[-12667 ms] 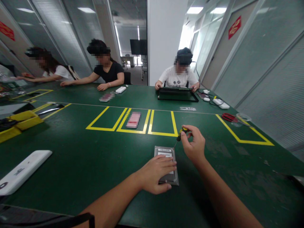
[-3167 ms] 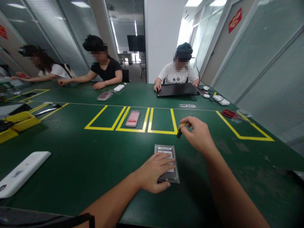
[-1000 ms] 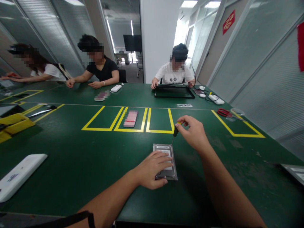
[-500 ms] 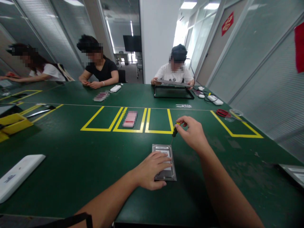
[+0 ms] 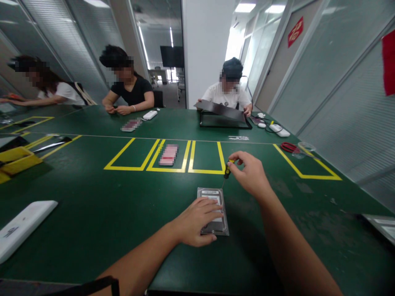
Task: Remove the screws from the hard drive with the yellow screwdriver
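Observation:
A silver hard drive (image 5: 220, 226) with white labels lies on the green table (image 5: 123, 213) in front of me. My left hand (image 5: 202, 218) rests flat across it, fingers spread over its top and the thumb by its near edge, covering much of the label. In my right hand (image 5: 247, 168) is a screwdriver (image 5: 227, 169) with a black and yellow handle, pinched between thumb and fingers near its upper end. Its thin shaft slants down to the drive's far right corner. Whether the tip sits in a screw is too small to tell.
Yellow tape outlines mark the table, one around a pink blurred item (image 5: 168, 155). A white device (image 5: 26, 228) and yellow bin (image 5: 20, 164) lie left; red-handled scissors (image 5: 289, 147) lie right. Across, a person handles a dark panel (image 5: 220, 110) over a black frame (image 5: 225, 124); two others sit left.
My hands, the drive and the screwdriver stay nearly in place; the screwdriver handle looks slightly turned. Across the table, the person's panel has tilted, showing its dark face.

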A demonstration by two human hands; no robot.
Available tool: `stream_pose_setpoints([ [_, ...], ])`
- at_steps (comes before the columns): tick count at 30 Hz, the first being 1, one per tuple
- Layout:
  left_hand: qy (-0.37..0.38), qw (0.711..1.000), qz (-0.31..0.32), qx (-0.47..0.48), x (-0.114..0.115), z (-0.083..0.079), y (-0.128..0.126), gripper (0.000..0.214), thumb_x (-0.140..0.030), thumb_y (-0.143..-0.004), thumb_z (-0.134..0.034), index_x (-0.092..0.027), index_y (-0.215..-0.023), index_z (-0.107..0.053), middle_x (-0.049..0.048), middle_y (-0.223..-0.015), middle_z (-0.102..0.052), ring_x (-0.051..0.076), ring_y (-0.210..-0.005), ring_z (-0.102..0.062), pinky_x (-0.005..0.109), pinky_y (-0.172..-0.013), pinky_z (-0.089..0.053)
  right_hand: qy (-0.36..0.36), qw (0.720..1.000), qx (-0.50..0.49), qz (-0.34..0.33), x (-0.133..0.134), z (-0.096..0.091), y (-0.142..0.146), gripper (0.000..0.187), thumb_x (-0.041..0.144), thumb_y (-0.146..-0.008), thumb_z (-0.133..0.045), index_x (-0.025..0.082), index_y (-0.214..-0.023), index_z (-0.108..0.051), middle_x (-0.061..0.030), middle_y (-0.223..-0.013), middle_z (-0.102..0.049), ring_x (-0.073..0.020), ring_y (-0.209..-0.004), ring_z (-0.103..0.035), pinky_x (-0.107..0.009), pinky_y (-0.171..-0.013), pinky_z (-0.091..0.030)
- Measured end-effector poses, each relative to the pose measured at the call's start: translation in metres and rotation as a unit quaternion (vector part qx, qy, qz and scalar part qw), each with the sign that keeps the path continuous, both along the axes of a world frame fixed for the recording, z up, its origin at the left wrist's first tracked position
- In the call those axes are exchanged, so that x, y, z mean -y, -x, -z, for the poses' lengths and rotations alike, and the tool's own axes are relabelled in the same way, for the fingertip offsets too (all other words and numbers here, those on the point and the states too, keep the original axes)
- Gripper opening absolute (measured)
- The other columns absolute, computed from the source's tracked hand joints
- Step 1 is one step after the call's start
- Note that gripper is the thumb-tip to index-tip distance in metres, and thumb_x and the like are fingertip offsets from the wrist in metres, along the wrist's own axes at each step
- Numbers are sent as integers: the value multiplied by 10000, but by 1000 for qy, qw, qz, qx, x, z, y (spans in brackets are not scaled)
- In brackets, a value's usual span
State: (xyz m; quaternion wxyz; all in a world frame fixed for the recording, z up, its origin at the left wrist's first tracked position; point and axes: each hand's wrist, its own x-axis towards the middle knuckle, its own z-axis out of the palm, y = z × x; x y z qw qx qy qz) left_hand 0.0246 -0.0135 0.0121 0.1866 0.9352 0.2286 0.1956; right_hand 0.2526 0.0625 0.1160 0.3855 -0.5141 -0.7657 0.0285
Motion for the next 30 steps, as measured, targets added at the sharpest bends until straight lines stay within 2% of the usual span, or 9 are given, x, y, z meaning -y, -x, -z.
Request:
stream_pose_setpoints([
  [4, 5, 1000, 2, 5, 1, -2, 0, 676, -446, -767, -695, -207, -1379, -531, 114, -1479, -515, 343, -1385, -426, 518, -1190, -252, -5, 1000, 9, 1, 1, 0, 0, 139, 237, -814, -552, 200, -914, -641, -51, -912, -680, -212, -822, -585, -356, -785, -430],
  [10, 4, 1000, 1, 2, 0, -3, 0, 683, -443, -765, -697, -217, -1385, -521, 108, -1475, -518, 342, -1389, -427, 512, -1184, -265, -11, 1000, 8, -24, 2, -4, 1, 93, 284, -861, -572, 213, -854, -631, -52, -892, -653, -204, -845, -587, -334, -780, -434],
  [18, 7, 1000, -1, -1, 1, -4, 0, 673, -436, -760, -701, -216, -1372, -530, 111, -1473, -521, 347, -1386, -432, 520, -1190, -252, -1, 1000, 5, -10, 1, -1, 0, 130, 242, -820, -548, 209, -916, -629, -50, -920, -678, -208, -828, -586, -352, -784, -432],
  [30, 7, 1000, 0, -5, 0, -3, 0, 672, -448, -767, -697, -218, -1376, -530, 100, -1481, -516, 340, -1385, -432, 514, -1190, -252, -10, 1000, 13, -21, 1, -4, 0, 85, 264, -848, -568, 212, -861, -634, -53, -881, -652, -205, -832, -586, -335, -771, -430],
])
